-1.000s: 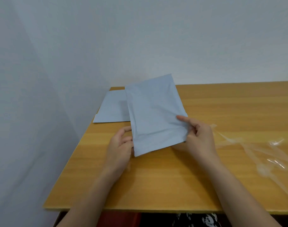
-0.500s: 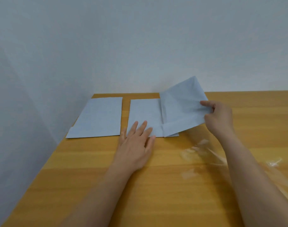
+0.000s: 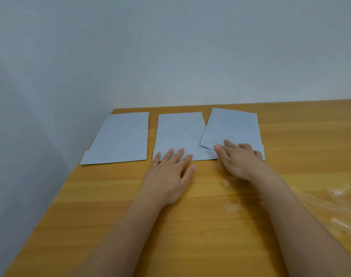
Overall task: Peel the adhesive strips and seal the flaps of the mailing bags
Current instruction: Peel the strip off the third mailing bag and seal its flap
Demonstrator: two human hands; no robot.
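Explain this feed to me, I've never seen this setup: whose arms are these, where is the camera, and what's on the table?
There is no machine here: these are a person's two bare arms, filmed by one wide-angle camera worn on the head, looking forward and down. On the wooden table three grey-blue mailing bags lie flat in a row by the wall: left bag, middle bag, right bag, the last one tilted and overlapping the middle one's edge. The left hand lies flat, fingertips on the middle bag. The right hand presses the right bag's near edge. Nothing is gripped. Clear plastic strips lie at right.
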